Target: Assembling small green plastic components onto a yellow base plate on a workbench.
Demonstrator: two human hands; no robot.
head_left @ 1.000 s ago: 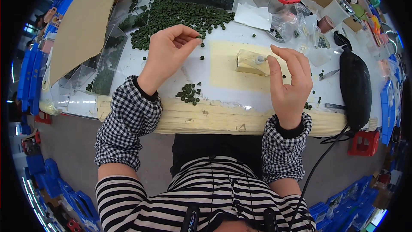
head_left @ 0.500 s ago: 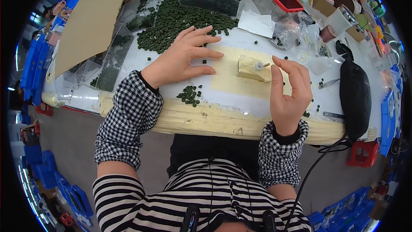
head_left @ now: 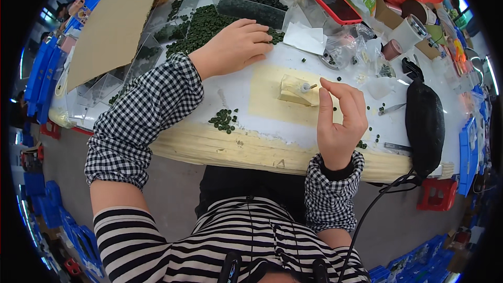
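My left hand (head_left: 236,48) lies palm down over the right edge of a big heap of small dark green bead-like pieces (head_left: 201,26), fingers stretched out and slightly apart. Its thumb is hidden. My right hand (head_left: 343,120) is beside a cream, tape-wrapped block (head_left: 297,93); thumb and forefinger come together in a pinch. Whatever may be between those tips is too small to make out. From the block a short brownish pin (head_left: 314,86) with a whitish collar points toward the pinch. The block rests on a pale yellow sheet (head_left: 262,106).
A small cluster of green pieces (head_left: 223,120) lies near the table's padded front edge (head_left: 236,147). Behind are a clear bin (head_left: 251,10), white paper (head_left: 305,38) and a red-cased phone (head_left: 329,0). Rightward lie a black pouch-like object (head_left: 425,126) and tweezers (head_left: 392,109); cardboard (head_left: 112,26) leans left.
My left hand has moved away from beside the block, up onto the heap. My right hand keeps its pinch beside the block. The whole view has shifted slightly.
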